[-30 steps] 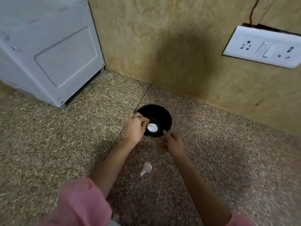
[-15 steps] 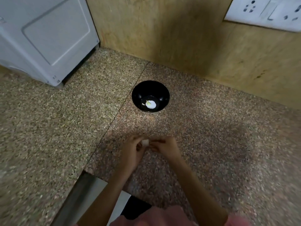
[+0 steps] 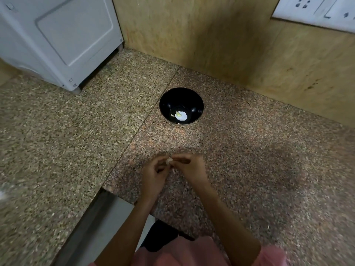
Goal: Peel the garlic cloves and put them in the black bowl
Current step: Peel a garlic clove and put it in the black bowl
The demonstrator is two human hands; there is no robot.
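Peeling step here: nearer the camera than the round glossy black bowl (image 3: 181, 105), the left hand (image 3: 153, 174) curls its fingers round a small pale garlic clove (image 3: 169, 160), while the right hand (image 3: 192, 167) pinches at its skin. Next I'd guess stripping the skin off, then dropping it beside the peeled clove (image 3: 181, 115) inside. Too blurry to tell its long axis.

At frame centre a glossy black bowl (image 3: 181, 105) sits on rough-looking speckled granite counter (image 3: 249, 169), backed by matt wood-grain wall panelling (image 3: 201, 35), with a smooth white plastic-looking appliance (image 3: 57, 35) upper left.
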